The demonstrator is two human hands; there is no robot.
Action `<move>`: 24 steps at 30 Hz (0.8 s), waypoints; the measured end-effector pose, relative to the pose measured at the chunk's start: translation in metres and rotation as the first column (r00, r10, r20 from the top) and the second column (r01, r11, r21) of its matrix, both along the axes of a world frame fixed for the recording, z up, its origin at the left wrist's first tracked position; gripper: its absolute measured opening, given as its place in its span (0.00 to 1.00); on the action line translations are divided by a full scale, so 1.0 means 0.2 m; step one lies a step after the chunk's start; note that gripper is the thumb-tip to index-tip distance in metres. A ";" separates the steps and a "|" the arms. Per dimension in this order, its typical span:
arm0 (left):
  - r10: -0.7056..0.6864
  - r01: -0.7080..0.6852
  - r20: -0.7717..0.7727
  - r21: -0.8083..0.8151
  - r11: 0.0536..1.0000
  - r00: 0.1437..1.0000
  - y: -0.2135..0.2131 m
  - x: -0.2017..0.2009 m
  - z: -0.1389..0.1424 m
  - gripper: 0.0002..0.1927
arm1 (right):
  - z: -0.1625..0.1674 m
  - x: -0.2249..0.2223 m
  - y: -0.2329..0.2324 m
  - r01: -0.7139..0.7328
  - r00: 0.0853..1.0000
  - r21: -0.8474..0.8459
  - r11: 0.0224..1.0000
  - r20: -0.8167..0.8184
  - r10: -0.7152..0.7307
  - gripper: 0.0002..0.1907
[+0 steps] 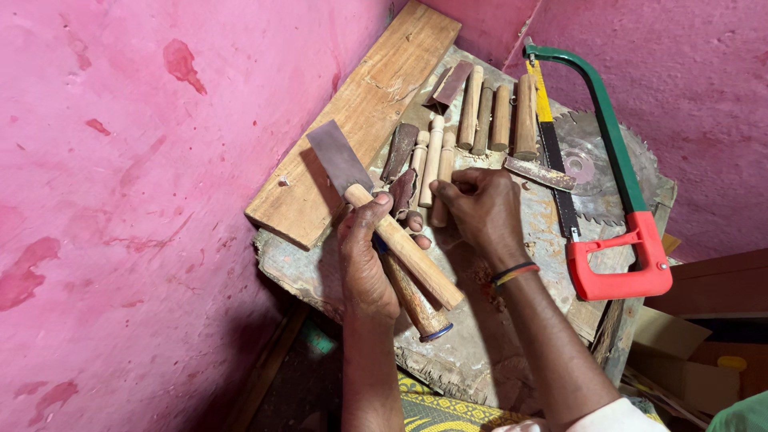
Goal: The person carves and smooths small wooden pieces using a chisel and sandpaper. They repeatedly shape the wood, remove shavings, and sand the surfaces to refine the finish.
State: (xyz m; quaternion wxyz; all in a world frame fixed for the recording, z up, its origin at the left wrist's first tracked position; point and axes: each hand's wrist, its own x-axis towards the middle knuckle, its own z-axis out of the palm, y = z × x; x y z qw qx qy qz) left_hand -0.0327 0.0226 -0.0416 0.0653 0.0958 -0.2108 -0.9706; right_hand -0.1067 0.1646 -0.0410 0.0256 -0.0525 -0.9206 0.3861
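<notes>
My left hand [364,256] grips two chisels at once: a wide flat chisel [340,158] with a pale wooden handle [412,254], blade pointing up-left, and under it a darker handled chisel [416,302] with a metal ring at its end. My right hand [480,210] rests on the worn bench top [544,216], its fingers curled around the lower end of a pale turned wooden handle [438,172]. More turned wooden handles [500,116] and dark chisel blades [398,152] lie in a row just beyond both hands.
A wooden plank [360,112] lies along the bench's left side against the pink wall [136,200]. A green and red hacksaw [620,184], a circular saw blade [588,164] and a yellow tape measure [540,96] lie to the right. Cardboard boxes [696,352] stand at lower right.
</notes>
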 end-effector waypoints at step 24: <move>-0.032 0.030 0.082 0.024 0.999 0.996 -0.02 0.00 0.02 0.16 | 0.07 -0.16 -0.24 0.023 0.999 -0.166 0.986 -0.021 -0.027 0.27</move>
